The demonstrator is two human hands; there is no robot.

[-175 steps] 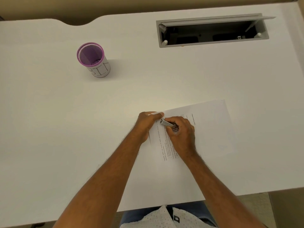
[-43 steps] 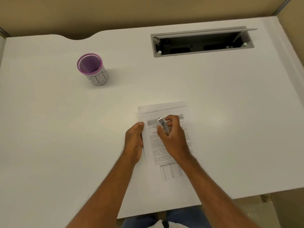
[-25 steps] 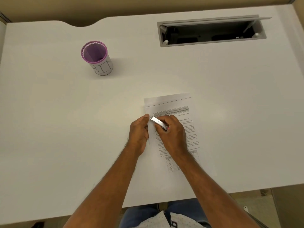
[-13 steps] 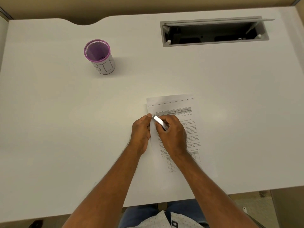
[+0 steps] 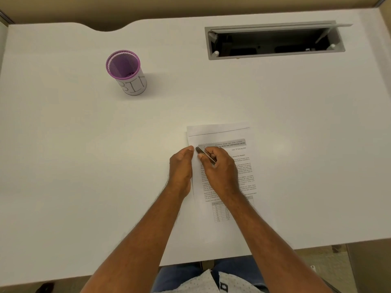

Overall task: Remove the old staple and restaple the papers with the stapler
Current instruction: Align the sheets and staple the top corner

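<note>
A white desk [image 5: 63, 166] fills nearly the whole view, its far edge scooped inward toward 11 o'clock. Set into it toward 1 o'clock is a long grey cable hatch [image 5: 275, 55] with its lid propped open over a dark recess. At about 10 o'clock from the papers, well apart from them, a purple mesh cup [image 5: 125, 72] stands upright, wrapped in white paper hand-lettered "BIN". Just right of the centre of the view lie the printed papers [image 5: 232, 140], flat on the desk, roughly square to its near edge, with a ruled line and grey title band at the top and a small table toward 6 o'clock. The left hand [image 5: 182, 168] rests at 9 o'clock of the sheets, loosely curled, its thumb tip pressing the left margin near the top corner; it grasps nothing. The right hand [image 5: 220, 170] lies on the text, fingers clenched around a slim silver metal tool [image 5: 204, 154], likely the stapler or a remover, though which cannot be told. The tool's dark tip points toward 10 o'clock and sits just beside the left thumb, over the upper left part of the page. The staple itself is too small to make out.
</note>
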